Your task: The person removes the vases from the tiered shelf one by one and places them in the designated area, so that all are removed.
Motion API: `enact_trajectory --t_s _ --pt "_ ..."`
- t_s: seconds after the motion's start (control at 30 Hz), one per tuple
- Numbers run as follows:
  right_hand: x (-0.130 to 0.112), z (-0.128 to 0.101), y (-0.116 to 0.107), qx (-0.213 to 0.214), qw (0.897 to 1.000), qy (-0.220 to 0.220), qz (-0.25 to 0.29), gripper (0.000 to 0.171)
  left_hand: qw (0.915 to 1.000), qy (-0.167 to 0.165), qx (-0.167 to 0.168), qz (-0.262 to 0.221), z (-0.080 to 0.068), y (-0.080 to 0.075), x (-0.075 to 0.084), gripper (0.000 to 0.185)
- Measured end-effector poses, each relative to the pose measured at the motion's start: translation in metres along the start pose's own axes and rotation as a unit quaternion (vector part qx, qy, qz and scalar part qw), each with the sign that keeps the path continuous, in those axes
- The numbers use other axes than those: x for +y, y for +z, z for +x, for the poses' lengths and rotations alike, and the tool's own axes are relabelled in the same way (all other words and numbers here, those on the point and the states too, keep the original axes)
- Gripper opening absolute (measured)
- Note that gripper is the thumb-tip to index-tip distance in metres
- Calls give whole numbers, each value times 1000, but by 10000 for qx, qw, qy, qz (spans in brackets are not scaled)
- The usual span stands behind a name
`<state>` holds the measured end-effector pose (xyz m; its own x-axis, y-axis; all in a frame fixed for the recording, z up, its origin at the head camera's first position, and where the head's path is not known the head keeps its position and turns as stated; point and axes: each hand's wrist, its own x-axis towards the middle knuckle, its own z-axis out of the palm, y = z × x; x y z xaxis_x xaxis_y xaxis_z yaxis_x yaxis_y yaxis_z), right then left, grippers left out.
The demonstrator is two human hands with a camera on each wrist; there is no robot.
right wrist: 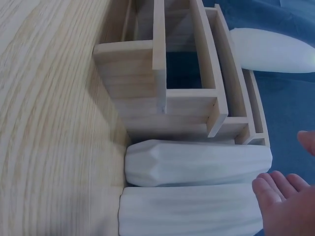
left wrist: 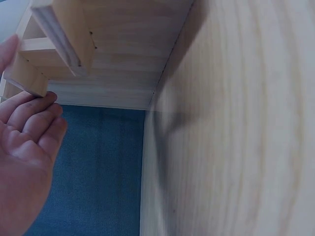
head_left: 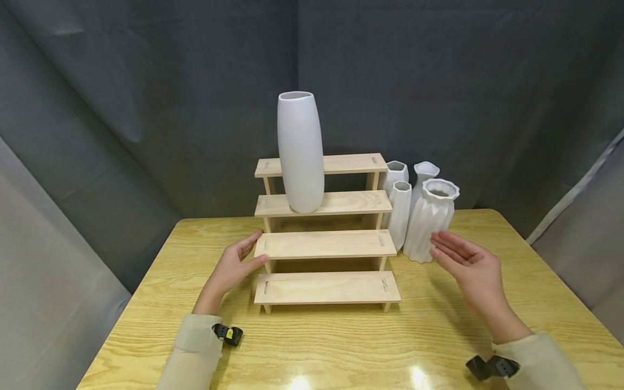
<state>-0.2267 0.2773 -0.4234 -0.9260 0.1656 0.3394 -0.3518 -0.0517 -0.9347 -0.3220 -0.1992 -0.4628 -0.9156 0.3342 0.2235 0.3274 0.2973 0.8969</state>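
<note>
"Head view?"

"My left hand (head_left: 234, 264) pinches the end of the third shelf (head_left: 326, 245) down on the wooden rack (head_left: 317, 288); my right hand (head_left: 473, 271), thumb parted, near the fluted vase (head_left: 429, 227), holds nothing. Tall vase (head_left: 301, 151) upright on the second"

"Left wrist?"

"Fingertips at the shelf's edge; light, even pressure seems best"

"Right wrist?"

"Fingers extended, grasping nothing. Slim vase (right wrist: 197, 163) between rack and fluted one: I'd approach slowly, avoid knocking either"

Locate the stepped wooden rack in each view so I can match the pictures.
Head: the stepped wooden rack stands mid-frame.
Left wrist: upper left, seen sideways.
Right wrist: upper middle, seen sideways.
Shared landmark: the wood-grained table, lower half in head, right side in left wrist, left side in right wrist.
</note>
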Motion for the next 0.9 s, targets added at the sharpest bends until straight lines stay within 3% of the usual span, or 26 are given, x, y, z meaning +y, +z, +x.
enact_trajectory --t_s 0.37,0.9 --pt "-6 -2 8 -161 9998 -117 62 49 10000 22 0 22 0 0 0 70" --pt "-11 -1 40 -455 9987 -123 208 51 10000 6 1 26 0 -1 -1 68"
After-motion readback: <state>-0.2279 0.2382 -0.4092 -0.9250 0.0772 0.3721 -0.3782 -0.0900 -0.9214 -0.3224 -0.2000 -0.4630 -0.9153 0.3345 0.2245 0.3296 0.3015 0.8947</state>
